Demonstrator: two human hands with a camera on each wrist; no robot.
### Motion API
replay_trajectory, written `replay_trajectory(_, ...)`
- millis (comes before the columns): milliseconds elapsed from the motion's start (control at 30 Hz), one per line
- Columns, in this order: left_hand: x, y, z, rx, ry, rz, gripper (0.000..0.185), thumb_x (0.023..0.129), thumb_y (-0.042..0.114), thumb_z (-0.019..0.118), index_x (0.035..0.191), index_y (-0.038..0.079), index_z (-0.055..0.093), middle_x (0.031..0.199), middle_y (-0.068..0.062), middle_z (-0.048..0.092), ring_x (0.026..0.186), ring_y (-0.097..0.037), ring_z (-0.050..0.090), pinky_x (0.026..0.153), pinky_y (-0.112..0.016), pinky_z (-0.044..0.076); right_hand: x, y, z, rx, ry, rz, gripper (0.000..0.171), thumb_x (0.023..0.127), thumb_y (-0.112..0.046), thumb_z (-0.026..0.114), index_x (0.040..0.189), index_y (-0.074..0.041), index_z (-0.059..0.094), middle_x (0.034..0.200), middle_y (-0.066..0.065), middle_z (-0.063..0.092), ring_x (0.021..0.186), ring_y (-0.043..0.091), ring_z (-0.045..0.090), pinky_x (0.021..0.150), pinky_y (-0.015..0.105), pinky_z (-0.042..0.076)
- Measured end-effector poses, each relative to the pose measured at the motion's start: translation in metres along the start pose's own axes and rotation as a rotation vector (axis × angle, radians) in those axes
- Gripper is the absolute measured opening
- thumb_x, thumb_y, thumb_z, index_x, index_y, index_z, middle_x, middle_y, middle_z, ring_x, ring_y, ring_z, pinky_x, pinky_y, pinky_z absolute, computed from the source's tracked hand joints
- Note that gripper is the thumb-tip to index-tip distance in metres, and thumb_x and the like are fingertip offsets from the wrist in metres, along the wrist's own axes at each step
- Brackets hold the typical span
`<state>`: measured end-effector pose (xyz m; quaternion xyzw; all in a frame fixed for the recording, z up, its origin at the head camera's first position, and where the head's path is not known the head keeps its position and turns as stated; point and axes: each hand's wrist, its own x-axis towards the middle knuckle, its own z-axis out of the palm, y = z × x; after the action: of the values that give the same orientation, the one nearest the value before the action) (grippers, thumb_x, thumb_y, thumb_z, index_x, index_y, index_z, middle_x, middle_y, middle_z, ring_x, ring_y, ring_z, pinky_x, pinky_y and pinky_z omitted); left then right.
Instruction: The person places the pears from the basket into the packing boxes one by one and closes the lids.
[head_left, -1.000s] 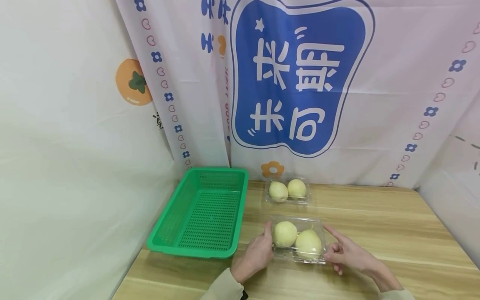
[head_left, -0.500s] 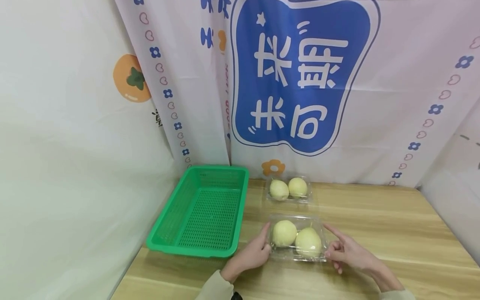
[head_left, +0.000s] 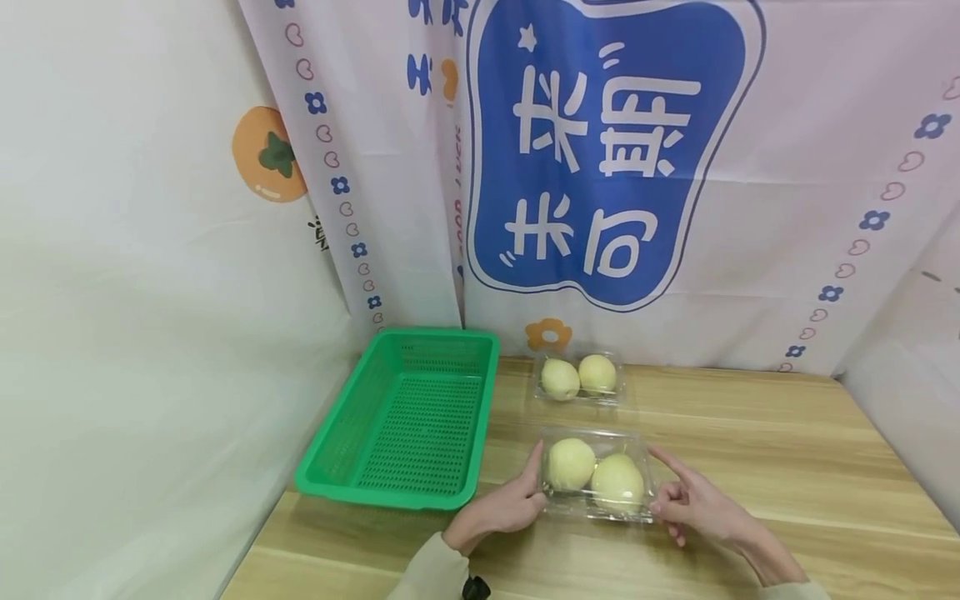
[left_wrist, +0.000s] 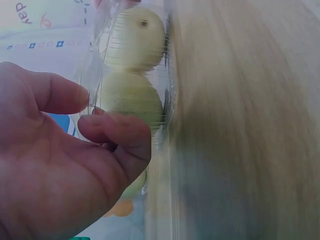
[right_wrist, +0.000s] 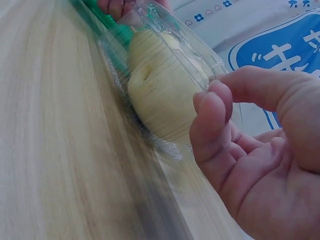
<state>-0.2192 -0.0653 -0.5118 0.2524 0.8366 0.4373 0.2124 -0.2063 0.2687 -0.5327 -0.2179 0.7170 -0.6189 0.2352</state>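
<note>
A clear plastic clamshell box [head_left: 558, 505] with two pale yellow pears [head_left: 617, 482] in it lies near the middle of the table's front. At its left side, my left hand [head_left: 506, 505] pinches the edge. My right hand [head_left: 701, 507] pinches the opposite side by the near corner, its index finger stretched along the edge. In the left wrist view, thumb and finger meet at the thin plastic rim beside a pear [left_wrist: 135, 37]. The right wrist view has fingertips on the rim next to a pear [right_wrist: 160, 92]. The box appears shut.
Farther back stands a second clear box [head_left: 600, 402], also holding two pears [head_left: 560, 380]. To the left is a green slotted plastic basket [head_left: 375, 495] with nothing in it. A printed cloth [head_left: 757, 250] hangs along the table's back edge.
My left hand has turned and its wrist has swung left, still at the box's left edge. The right hand and the box stay about where they were.
</note>
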Motion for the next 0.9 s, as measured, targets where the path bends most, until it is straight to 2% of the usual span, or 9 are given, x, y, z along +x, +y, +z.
replay_trajectory(67,0.001,0.0,0.001,-0.003,0.004,0.013,0.086,0.089,0.001,0.04,0.153,-0.002,-0.018,0.161,-0.028,-0.011,0.151,-0.03,0.008,0.122,-0.048,0.008,-0.001,0.0,0.0,0.001,0.007,-0.004,0.098,0.095,-0.008,0.061,0.153,-0.003,-0.017,0.082,0.011,0.063,0.062,0.007,0.06,0.052,0.03,0.056)
replay_trajectory(133,0.001,0.0,0.001,-0.004,0.009,0.022,0.085,0.089,0.0,0.039,0.153,-0.001,-0.018,0.161,-0.027,-0.01,0.149,-0.032,0.016,0.122,-0.048,0.01,-0.002,0.0,0.001,0.002,0.016,-0.005,0.098,0.095,-0.008,0.061,0.154,-0.004,-0.017,0.082,0.012,0.062,0.062,0.007,0.06,0.052,0.03,0.056)
replay_trajectory(233,0.0,-0.001,0.002,0.006,0.016,0.024,0.084,0.09,-0.001,0.038,0.153,0.0,-0.017,0.162,-0.026,-0.009,0.15,-0.032,0.016,0.122,-0.048,0.012,-0.002,0.0,0.003,-0.002,0.027,-0.007,0.099,0.094,-0.008,0.061,0.153,-0.003,-0.017,0.08,0.009,0.062,0.061,0.007,0.059,0.052,0.029,0.055)
replay_trajectory(300,-0.001,0.0,0.003,0.007,0.014,0.018,0.083,0.091,-0.001,0.037,0.154,0.001,-0.017,0.162,-0.025,-0.01,0.15,-0.032,0.013,0.122,-0.048,0.011,-0.002,0.0,0.003,-0.004,0.033,-0.003,0.099,0.094,-0.008,0.062,0.153,-0.003,-0.017,0.079,0.006,0.061,0.061,0.007,0.059,0.052,0.028,0.055)
replay_trajectory(367,0.0,0.002,0.003,-0.001,0.018,0.016,0.083,0.09,-0.002,0.037,0.153,0.001,-0.017,0.162,-0.025,-0.012,0.152,-0.03,0.002,0.122,-0.049,0.008,-0.002,0.001,0.002,-0.001,0.035,0.0,0.099,0.094,-0.008,0.062,0.154,-0.003,-0.017,0.079,0.004,0.061,0.061,0.007,0.059,0.052,0.027,0.055)
replay_trajectory(467,0.0,0.007,0.004,-0.009,0.034,0.008,0.082,0.09,-0.002,0.036,0.153,0.0,-0.017,0.161,-0.025,-0.012,0.152,-0.031,0.0,0.122,-0.049,0.008,-0.001,0.002,0.0,0.0,0.033,0.007,0.098,0.095,-0.009,0.061,0.154,-0.004,-0.017,0.079,0.002,0.062,0.061,0.007,0.059,0.052,0.026,0.054)
replay_trajectory(700,0.0,0.016,0.006,0.088,0.149,-0.034,0.076,0.092,0.004,0.039,0.155,-0.003,-0.003,0.16,-0.029,0.014,0.148,-0.037,0.021,0.12,-0.05,0.021,0.004,0.004,-0.003,-0.017,0.043,-0.005,0.097,0.095,-0.011,0.06,0.154,-0.003,-0.016,0.077,0.001,0.062,0.061,0.007,0.06,0.053,0.03,0.056)
replay_trajectory(800,0.001,0.017,0.006,0.139,0.191,-0.064,0.074,0.094,0.007,0.04,0.156,0.0,0.001,0.156,-0.03,0.026,0.139,-0.035,0.041,0.113,-0.05,0.035,0.006,0.003,-0.003,-0.027,0.064,0.011,0.097,0.095,-0.013,0.061,0.154,-0.003,-0.015,0.077,0.001,0.062,0.061,0.008,0.06,0.054,0.032,0.056)
replay_trajectory(900,0.0,0.018,0.007,0.182,0.23,-0.098,0.072,0.095,0.009,0.041,0.158,0.004,0.006,0.154,-0.03,0.031,0.136,-0.037,0.044,0.11,-0.051,0.039,0.007,0.002,-0.004,-0.036,0.077,0.033,0.096,0.095,-0.015,0.062,0.155,-0.004,-0.013,0.078,0.003,0.061,0.062,0.009,0.06,0.055,0.033,0.057)
